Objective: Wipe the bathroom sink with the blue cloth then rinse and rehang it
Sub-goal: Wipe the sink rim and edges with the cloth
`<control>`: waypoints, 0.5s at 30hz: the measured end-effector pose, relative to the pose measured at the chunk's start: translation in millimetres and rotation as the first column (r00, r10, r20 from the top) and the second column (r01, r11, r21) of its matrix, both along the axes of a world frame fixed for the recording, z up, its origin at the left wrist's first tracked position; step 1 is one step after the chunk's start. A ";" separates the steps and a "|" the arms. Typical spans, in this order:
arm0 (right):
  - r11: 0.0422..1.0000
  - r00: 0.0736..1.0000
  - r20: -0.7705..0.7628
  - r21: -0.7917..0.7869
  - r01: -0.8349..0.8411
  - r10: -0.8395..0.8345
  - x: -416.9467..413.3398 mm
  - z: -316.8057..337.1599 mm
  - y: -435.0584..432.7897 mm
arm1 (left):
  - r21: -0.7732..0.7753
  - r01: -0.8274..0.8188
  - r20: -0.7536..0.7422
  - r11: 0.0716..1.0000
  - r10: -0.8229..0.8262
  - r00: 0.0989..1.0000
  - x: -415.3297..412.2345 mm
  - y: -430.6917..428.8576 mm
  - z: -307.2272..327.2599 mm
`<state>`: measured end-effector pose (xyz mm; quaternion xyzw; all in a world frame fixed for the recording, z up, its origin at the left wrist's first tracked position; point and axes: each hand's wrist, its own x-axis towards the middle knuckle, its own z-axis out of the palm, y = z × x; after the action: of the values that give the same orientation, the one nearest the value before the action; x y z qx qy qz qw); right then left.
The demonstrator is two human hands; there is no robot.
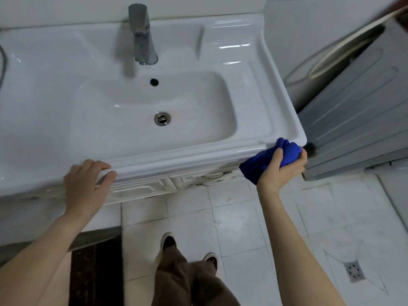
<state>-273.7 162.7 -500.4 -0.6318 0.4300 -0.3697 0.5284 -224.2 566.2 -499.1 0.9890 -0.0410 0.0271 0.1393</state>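
Note:
The white ceramic sink (254, 85) fills the upper left, with a grey tap (142, 34) at the back and a metal drain (162, 118) in the basin. My right hand (281, 171) is shut on the bunched blue cloth (265, 161), which presses against the sink's front right corner. Over the front rim further left, my left hand (86, 184) rests with its fingers curled on the edge and nothing in it.
A grey washing machine (353, 111) stands close against the sink's right side. Below are a white cabinet front (167, 184), white floor tiles (242, 217), a floor drain (354, 271), a dark mat (95, 272) and my shoes and trouser legs (187, 272).

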 end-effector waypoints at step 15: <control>0.994 0.987 0.144 0.091 0.059 -0.072 36.1 -56.4 197.8 | -0.193 0.079 0.034 0.978 -0.074 0.997 -0.3 15.4 -0.7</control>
<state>-237.6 360.5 -556.7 -0.5649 0.4259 -0.4135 0.5731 -224.5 581.6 -499.9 0.9679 -0.0781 0.0389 0.2356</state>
